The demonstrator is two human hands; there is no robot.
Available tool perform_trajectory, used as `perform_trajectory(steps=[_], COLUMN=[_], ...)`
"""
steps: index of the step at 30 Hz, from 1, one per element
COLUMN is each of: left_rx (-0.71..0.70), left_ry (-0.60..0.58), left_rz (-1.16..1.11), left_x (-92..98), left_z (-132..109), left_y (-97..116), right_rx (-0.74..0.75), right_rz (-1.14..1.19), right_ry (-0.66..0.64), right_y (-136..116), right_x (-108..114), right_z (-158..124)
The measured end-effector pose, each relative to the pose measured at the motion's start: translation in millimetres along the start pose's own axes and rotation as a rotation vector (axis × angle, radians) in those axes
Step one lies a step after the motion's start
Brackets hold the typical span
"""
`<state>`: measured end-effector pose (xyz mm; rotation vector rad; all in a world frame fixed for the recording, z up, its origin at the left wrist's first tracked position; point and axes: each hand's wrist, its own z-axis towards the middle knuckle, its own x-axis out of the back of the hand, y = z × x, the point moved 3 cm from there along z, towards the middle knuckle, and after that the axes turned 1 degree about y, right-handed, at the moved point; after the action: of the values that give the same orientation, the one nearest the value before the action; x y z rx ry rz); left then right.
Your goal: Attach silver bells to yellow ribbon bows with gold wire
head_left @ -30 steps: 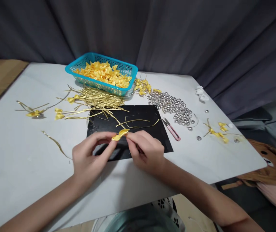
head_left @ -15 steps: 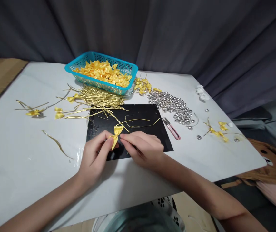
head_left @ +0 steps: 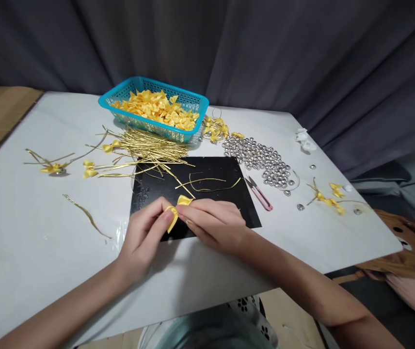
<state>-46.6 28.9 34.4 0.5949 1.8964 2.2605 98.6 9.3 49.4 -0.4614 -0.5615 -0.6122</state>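
Pinching is the step now: left hand and right hand both grip the yellow bow over the black mat. Tying needs gold wire nearby.

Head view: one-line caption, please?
Left hand and right hand pinch a yellow bow over a black mat beside gold wires.

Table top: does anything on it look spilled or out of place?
Yes. A few silver beads lie apart from the bead pile, toward the right edge, and one gold wire lies alone left of the black mat.
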Motion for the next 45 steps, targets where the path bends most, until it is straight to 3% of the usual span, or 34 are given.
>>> perform_trajectory(steps=[3, 8, 10, 13, 18, 27, 39, 45], left_rx=[-0.037, -0.044, -0.048, -0.053, -0.067, -0.064, -0.184, -0.034], left_ry=[-0.025, 0.042, 0.042, 0.035, -0.021, -0.069, -0.066, -0.01], left_rz=[0.044, 0.152, 0.188, 0.196, 0.165, 0.185, 0.204, 0.149], left_x=[-3.1, -3.5, -3.1, -1.1, 0.3, -0.3, -0.6, -2.9], left_z=[0, -2, -4, -4, -4, -5, -6, -7], left_y=[5, 7, 8, 9, 12, 13, 15, 18], right_rx=[0.103, 0.172, 0.122, -0.067, -0.266, -0.26, -0.24, -0.252], right_rz=[-0.015, -0.026, 0.036, 0.171, 0.371, 0.437, 0.453, 0.441], right_ry=[-0.012, -0.003, 0.034, 0.128, 0.161, 0.072, 0.019, 0.0], right_y=[1, 0, -3, -9, -15, -15, -14, -13], right_x=[1, 4, 6, 13, 20, 21, 17, 15], right_z=[-1, 2, 5, 13, 26, 27, 24, 23])
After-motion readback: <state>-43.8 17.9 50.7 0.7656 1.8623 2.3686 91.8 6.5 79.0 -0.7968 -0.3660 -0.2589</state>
